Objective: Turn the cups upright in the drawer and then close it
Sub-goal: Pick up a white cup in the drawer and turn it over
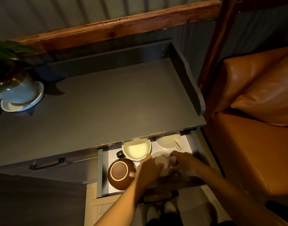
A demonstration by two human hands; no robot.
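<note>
Both hands are inside the open grey drawer (100, 173). The left hand (149, 168) and the right hand (183, 162) wrap around a small white cup (161, 162) between them, holding it tight. The cup looks blurry, so I cannot tell which way it faces. Just left of the left hand, a round brown cup (119, 172) sits upside down. Past the hands are a cream bowl (136, 149) and a cream cup with a handle (170, 141).
</note>
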